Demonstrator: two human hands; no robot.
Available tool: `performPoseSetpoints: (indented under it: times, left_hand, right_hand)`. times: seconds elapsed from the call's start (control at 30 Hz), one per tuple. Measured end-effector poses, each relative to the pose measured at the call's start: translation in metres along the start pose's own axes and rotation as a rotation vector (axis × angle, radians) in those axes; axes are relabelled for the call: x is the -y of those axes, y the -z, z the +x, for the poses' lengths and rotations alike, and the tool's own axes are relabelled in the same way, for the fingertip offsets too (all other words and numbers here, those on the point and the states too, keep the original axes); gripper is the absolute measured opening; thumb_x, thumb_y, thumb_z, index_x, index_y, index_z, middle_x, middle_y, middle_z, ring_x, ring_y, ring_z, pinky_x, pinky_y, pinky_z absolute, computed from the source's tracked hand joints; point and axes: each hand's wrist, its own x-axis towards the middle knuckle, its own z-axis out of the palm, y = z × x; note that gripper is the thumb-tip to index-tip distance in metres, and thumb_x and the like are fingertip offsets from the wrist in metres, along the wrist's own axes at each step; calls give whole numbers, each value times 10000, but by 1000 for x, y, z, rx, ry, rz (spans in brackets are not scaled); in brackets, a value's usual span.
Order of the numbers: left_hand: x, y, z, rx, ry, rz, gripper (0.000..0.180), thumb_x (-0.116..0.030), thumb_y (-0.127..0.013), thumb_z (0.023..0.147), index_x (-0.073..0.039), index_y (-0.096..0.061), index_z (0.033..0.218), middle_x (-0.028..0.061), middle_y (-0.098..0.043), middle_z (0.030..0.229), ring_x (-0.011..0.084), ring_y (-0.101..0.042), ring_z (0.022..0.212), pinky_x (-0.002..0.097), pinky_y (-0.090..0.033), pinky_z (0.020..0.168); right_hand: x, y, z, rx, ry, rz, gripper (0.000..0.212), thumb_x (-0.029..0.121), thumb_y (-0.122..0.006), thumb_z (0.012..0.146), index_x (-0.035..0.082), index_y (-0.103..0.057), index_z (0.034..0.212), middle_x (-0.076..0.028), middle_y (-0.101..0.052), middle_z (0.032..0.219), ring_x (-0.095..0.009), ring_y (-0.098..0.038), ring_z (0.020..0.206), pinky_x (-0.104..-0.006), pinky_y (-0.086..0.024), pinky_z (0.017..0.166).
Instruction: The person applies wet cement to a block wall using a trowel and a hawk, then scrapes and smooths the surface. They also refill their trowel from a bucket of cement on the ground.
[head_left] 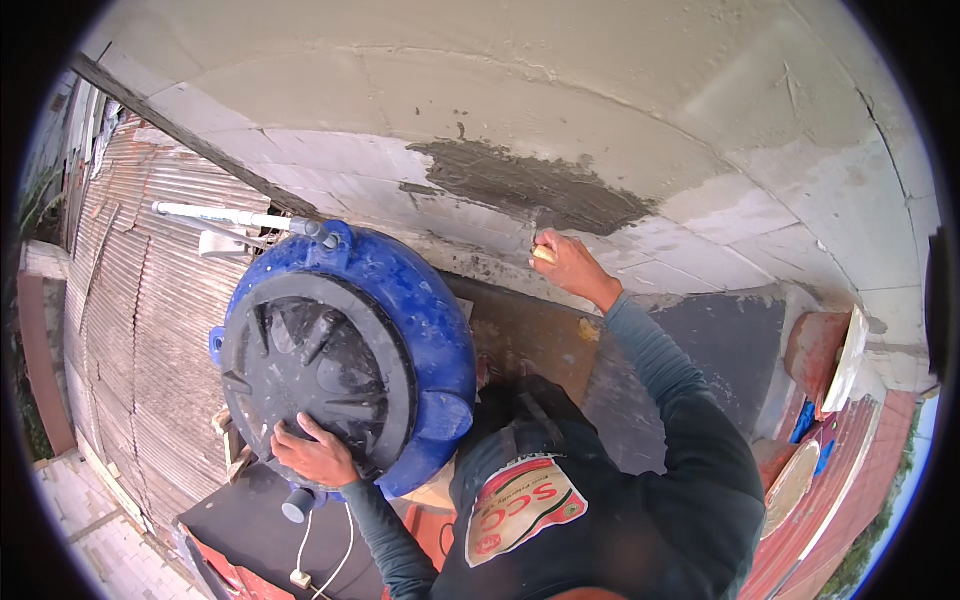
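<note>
My right hand [578, 270] is closed around the yellow handle of a trowel [544, 254]. Its blade is hard to make out against the wall. It meets the lower edge of a dark, wet patch of mortar [530, 185] spread on the pale block wall [340, 160]. Down at the left, my left hand [315, 455] lies with its fingers spread on the ribbed black lid [290, 330] of a big blue water tank [435, 310], holding nothing.
A white pipe [225, 214] runs left from the tank's top. Rusty corrugated roofing [165, 320] spreads beyond it. Below the tank hangs a white cable [305, 540]. At the right stand a reddish container [815, 350] and a round pale-topped bucket [793, 485].
</note>
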Motion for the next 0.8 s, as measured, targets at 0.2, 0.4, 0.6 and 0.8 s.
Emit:
performPoseSetpoints:
  times: [0.2,0.4,0.6,0.8]
  left_hand:
    - [4,2,-1,6,6,3,500,-419,-558,1042,0,-552,1315,213,-542,1277,410,-552,1158,505,-457,937]
    - [1,2,-1,14,16,2,500,-420,-546,1047,-2,-551,1321,208,-537,1288,405,-544,1177,503,-464,937]
    - [-2,1,-1,10,17,0,506,-424,-549,1045,-1,-550,1323,210,-537,1286,406,-545,1176,506,-464,933]
    - [-2,3,-1,31,19,3,491,-402,-568,1038,-3,-538,1323,217,-532,1289,405,-547,1170,501,-449,956]
  right_hand:
    - [0,-31,47,-29,-14,43,360,268,-703,888,-30,-620,1072,-248,-690,952,-394,-678,934,-454,-516,838]
    - [66,71,14,-93,-1,315,348,258,-777,885,-22,-641,1042,-82,-668,856,-135,-614,736,-311,-497,676]
    - [47,83,-25,-167,35,318,358,261,-766,901,-12,-629,1088,-65,-662,865,-132,-602,774,-323,-513,714]
    - [22,23,-28,-35,-36,126,402,281,-734,916,-20,-611,1153,-129,-705,968,-235,-655,851,-385,-522,782]
